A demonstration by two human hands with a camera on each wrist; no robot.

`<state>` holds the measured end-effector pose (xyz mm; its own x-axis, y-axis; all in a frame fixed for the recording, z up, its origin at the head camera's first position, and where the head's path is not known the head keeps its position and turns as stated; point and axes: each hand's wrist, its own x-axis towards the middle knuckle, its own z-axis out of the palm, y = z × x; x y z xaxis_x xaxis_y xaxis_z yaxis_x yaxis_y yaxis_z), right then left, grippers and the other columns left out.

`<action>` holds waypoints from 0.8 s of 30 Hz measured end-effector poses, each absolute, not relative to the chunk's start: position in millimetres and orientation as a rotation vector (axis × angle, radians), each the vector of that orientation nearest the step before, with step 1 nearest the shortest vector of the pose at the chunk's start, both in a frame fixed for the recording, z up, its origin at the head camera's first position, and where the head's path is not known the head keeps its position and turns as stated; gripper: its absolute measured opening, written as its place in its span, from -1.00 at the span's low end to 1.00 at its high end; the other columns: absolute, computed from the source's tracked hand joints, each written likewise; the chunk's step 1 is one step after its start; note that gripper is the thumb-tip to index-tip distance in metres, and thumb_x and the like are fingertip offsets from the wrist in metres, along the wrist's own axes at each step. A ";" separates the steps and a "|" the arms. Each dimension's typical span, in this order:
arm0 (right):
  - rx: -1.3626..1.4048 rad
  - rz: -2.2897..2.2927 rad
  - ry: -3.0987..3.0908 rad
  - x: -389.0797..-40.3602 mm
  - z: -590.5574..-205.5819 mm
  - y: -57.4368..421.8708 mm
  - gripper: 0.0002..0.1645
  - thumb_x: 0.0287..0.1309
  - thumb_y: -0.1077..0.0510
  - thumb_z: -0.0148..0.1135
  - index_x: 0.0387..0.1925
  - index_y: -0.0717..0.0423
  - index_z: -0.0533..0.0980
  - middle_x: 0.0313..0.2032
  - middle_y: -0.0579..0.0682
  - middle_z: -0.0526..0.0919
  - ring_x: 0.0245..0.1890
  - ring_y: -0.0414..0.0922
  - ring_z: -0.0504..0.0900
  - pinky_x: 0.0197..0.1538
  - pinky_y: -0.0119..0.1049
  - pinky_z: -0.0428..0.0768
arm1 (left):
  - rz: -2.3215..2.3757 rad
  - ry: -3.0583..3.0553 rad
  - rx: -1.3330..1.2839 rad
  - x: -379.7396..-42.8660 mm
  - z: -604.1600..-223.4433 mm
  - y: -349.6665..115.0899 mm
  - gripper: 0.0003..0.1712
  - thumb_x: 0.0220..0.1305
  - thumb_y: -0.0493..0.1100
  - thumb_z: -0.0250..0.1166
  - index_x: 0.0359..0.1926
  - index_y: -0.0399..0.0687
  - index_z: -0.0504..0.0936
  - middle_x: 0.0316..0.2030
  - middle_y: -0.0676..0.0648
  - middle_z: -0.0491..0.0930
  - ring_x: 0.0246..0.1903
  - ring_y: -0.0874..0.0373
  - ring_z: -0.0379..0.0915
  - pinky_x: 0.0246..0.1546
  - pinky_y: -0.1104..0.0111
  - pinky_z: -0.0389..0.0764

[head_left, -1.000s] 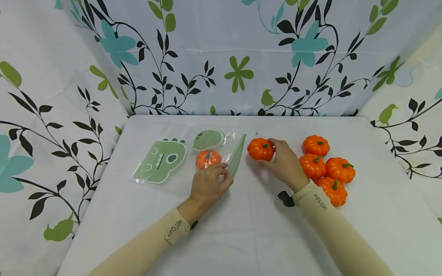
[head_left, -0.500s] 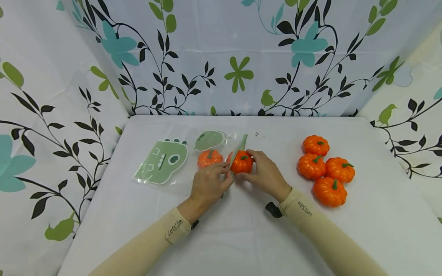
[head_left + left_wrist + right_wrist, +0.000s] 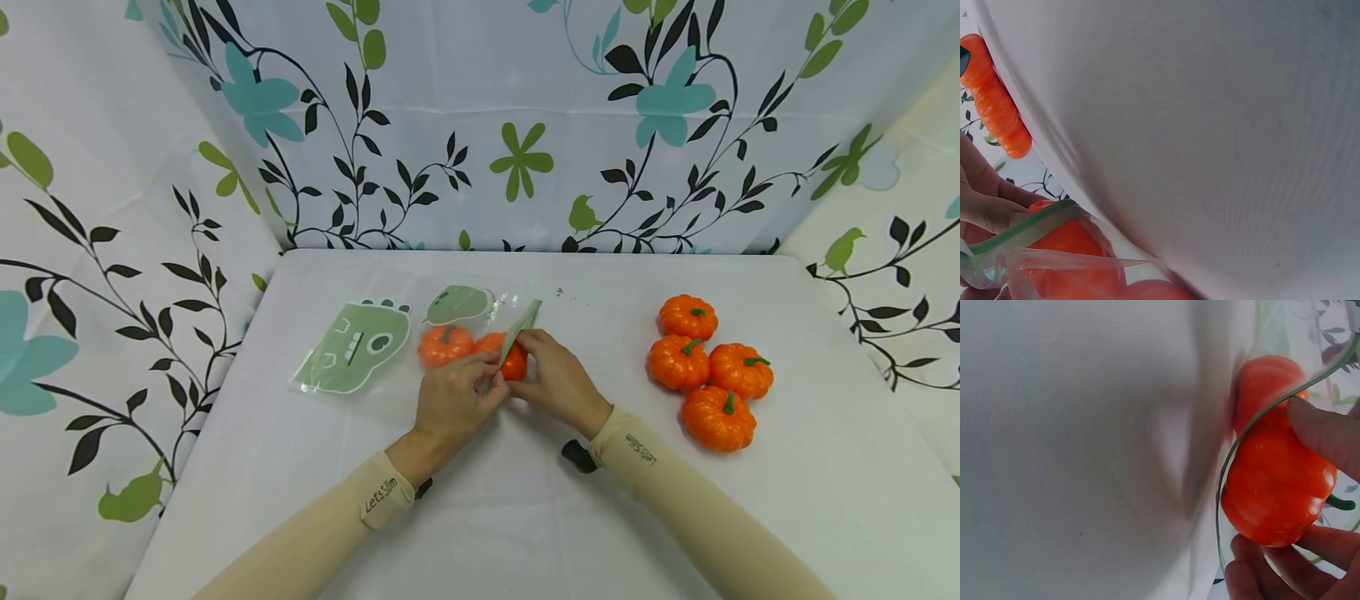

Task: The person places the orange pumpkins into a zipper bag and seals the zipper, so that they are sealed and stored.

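A clear zip bag printed with a green cartoon dinosaur face lies on the table, its green-edged mouth raised and parted on the right. My left hand pinches the near side of that mouth. Inside the bag rests one small orange toy pumpkin. With thumb and fingers, my right hand grips a second pumpkin, which has a green stem. Partly past the green rim, this pumpkin sits beside the first one. The right wrist view shows the thumb right at the rim.
Several more orange pumpkins sit grouped on the right of the white-covered table. A leaf-patterned cloth hangs behind the table and along both sides. Small dark specks mark the cover behind the bag.
My right hand has carried its pumpkin leftward from beside the bag into the bag's mouth. The mouth has parted around it. The pumpkin inside has shifted slightly left; my left hand stays in place.
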<state>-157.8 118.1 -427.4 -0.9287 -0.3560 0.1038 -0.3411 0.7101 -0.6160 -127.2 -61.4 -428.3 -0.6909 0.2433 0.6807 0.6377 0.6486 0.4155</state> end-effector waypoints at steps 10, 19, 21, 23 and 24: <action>-0.669 -1.207 2.737 -162.5 -432.3 106.7 -0.18 0.04 0.26 0.49 0.37 0.16 0.43 0.22 0.07 0.57 -0.06 -0.06 0.65 -0.04 -0.24 0.65 | -0.887 -2.233 -0.708 -124.6 -426.5 -59.1 -0.90 -0.07 -0.36 0.38 -0.45 -0.18 0.80 -0.26 -0.09 0.78 -0.27 0.14 0.74 -0.52 0.39 0.64; -0.504 -1.477 2.525 -158.6 -432.1 116.9 -0.24 0.02 0.28 0.49 0.30 0.14 0.45 0.33 0.10 0.45 0.25 0.06 0.51 0.17 -0.13 0.59 | -0.891 -2.208 -0.702 -124.7 -427.2 -62.2 -0.91 -0.09 -0.37 0.38 -0.48 -0.20 0.78 -0.30 -0.11 0.78 -0.35 0.12 0.74 -0.54 0.38 0.64; -0.461 -1.510 2.508 -157.7 -430.3 125.0 -0.20 0.07 0.22 0.49 0.36 0.14 0.41 0.35 0.09 0.43 0.29 0.08 0.48 0.21 -0.09 0.56 | -0.891 -2.215 -0.700 -125.6 -427.9 -62.9 -0.91 -0.08 -0.36 0.39 -0.45 -0.21 0.78 -0.29 -0.10 0.78 -0.36 0.12 0.74 -0.54 0.38 0.64; -0.428 -1.527 2.516 -157.4 -427.2 134.3 -0.14 0.14 0.16 0.46 0.44 0.17 0.32 0.41 0.12 0.36 0.31 0.13 0.47 0.21 -0.04 0.55 | -0.885 -2.222 -0.695 -126.3 -428.6 -63.4 -0.90 -0.07 -0.35 0.40 -0.43 -0.22 0.79 -0.28 -0.10 0.78 -0.34 0.11 0.74 -0.51 0.36 0.65; -0.409 -1.545 2.524 -157.8 -425.8 139.0 -0.11 0.17 0.15 0.45 0.47 0.19 0.28 0.43 0.13 0.34 0.30 0.14 0.48 0.21 -0.02 0.55 | -0.883 -2.224 -0.692 -126.4 -428.4 -63.8 -0.89 -0.07 -0.35 0.40 -0.42 -0.23 0.79 -0.28 -0.10 0.78 -0.32 0.11 0.74 -0.48 0.35 0.67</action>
<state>-157.8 139.0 -425.8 -0.9508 -0.3097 0.0111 -0.1508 0.4311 -0.8896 -126.4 -63.8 -428.4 -0.6572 0.2312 0.7174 0.6602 0.6359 0.3998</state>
